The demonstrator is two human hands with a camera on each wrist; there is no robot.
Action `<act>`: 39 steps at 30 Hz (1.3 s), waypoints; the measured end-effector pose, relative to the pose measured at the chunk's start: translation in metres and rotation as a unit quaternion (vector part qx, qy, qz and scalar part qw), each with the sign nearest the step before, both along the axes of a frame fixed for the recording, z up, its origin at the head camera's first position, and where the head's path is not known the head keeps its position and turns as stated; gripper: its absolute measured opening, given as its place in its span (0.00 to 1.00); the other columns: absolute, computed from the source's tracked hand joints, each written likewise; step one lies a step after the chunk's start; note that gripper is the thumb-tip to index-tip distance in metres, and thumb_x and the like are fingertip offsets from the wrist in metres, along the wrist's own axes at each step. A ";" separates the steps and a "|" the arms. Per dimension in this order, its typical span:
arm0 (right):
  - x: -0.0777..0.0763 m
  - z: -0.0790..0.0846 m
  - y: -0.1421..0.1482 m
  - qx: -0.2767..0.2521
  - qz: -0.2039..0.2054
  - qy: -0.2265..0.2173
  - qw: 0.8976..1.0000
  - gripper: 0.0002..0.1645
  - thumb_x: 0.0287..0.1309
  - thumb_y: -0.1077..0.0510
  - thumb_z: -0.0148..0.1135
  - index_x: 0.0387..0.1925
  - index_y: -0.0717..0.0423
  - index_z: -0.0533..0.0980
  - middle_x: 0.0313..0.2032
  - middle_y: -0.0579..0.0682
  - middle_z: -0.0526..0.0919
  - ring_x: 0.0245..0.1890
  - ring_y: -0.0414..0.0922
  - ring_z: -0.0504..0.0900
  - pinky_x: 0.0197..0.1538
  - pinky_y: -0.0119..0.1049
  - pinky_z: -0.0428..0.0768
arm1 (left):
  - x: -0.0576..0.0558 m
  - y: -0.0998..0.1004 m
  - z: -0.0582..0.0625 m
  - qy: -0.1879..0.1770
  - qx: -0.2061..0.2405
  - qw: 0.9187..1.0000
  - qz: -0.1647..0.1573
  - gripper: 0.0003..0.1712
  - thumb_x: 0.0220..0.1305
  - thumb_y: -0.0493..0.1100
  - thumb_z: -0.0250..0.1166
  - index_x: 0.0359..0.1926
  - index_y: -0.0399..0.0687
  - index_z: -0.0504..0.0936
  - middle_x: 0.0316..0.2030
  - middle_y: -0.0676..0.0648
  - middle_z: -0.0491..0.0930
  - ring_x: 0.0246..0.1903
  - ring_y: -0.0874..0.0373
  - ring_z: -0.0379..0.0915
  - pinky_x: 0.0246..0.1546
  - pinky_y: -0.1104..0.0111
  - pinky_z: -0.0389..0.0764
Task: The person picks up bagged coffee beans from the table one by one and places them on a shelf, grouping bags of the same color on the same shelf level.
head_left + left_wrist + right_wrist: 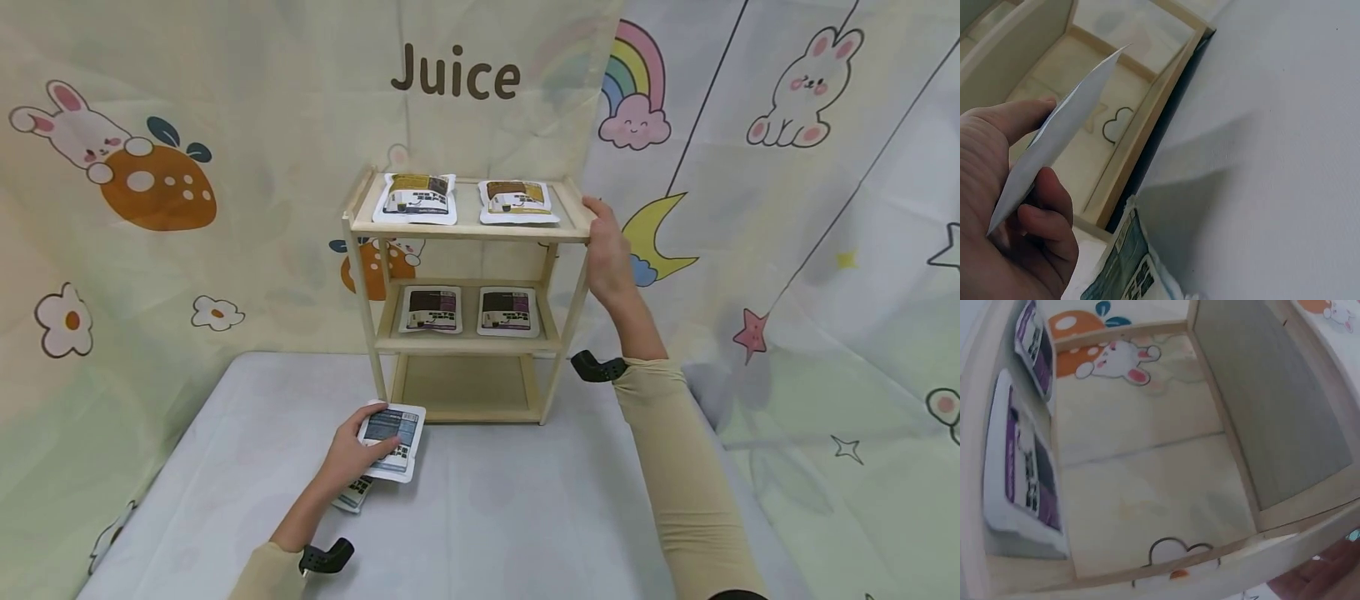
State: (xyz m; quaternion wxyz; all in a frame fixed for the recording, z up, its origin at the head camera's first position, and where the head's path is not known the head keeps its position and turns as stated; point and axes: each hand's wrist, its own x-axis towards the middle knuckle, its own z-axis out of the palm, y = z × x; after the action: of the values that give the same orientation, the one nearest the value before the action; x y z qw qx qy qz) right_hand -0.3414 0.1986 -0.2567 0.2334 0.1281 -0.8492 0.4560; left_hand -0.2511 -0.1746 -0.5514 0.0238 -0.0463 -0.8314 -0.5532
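My left hand (pixel 351 457) pinches a flat white pouch with a blue label (pixel 405 443), thumb across its front, just in front of the shelf's lower left corner. In the left wrist view this pouch (pixel 1069 128) appears edge-on between thumb and fingers. A second blue-labelled pouch (pixel 354 495) lies below that hand, partly hidden by it. With my right hand (pixel 613 258) I grip the right end of the top tier of a three-tier wooden shelf (pixel 472 235); in the right wrist view only part of the hand (pixel 1325 575) shows, at the lower right corner.
Two yellow-labelled pouches, one left (pixel 415 200) and one right (pixel 517 202), lie on the top tier. Two purple-labelled pouches, left (pixel 431 310) and right (pixel 508 312), rest on the middle tier. The bottom tier (pixel 465 387) stands on a white-covered table (pixel 510 508) before a printed cloth backdrop (pixel 285 167).
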 end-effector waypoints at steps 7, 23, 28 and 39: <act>0.010 0.024 -0.005 -0.003 -0.033 -0.069 0.997 0.33 0.67 0.54 0.27 0.70 0.54 0.62 0.64 0.56 0.67 0.54 0.51 0.70 0.55 0.47 0.69 | -0.003 0.011 0.003 -0.003 -0.009 1.000 0.000 0.42 0.50 0.51 0.77 0.65 0.50 0.71 0.66 0.39 0.65 0.63 0.40 0.61 0.60 0.44 0.62; 0.009 0.018 0.000 0.068 -0.053 -0.044 0.995 0.34 0.65 0.45 0.37 0.72 0.45 0.62 0.67 0.53 0.66 0.54 0.51 0.67 0.52 0.48 0.68 | -0.011 0.031 0.005 -0.009 -0.017 1.000 -0.014 0.40 0.50 0.52 0.76 0.64 0.54 0.72 0.66 0.41 0.66 0.66 0.40 0.58 0.62 0.42 0.59; 0.008 0.015 0.000 0.065 -0.067 -0.034 0.995 0.34 0.64 0.46 0.37 0.71 0.44 0.64 0.66 0.52 0.68 0.51 0.51 0.69 0.46 0.46 0.68 | -0.017 0.038 0.006 -0.013 -0.022 1.000 -0.003 0.41 0.50 0.52 0.76 0.65 0.53 0.72 0.66 0.40 0.66 0.65 0.40 0.59 0.62 0.43 0.59; 0.006 0.014 0.000 0.066 -0.071 -0.026 0.995 0.34 0.65 0.46 0.36 0.71 0.45 0.64 0.67 0.52 0.67 0.53 0.51 0.68 0.50 0.48 0.68 | -0.039 0.054 0.008 -0.007 -0.005 1.000 0.007 0.41 0.51 0.53 0.75 0.65 0.51 0.72 0.66 0.40 0.66 0.64 0.40 0.60 0.61 0.44 0.60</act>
State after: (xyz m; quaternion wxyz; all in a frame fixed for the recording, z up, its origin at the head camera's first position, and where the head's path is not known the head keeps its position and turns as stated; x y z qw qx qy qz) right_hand -0.3349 0.1984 -0.2428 0.2340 0.0706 -0.8903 0.3842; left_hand -0.2903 -0.1207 -0.5439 0.0215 -0.0369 -0.8347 -0.5490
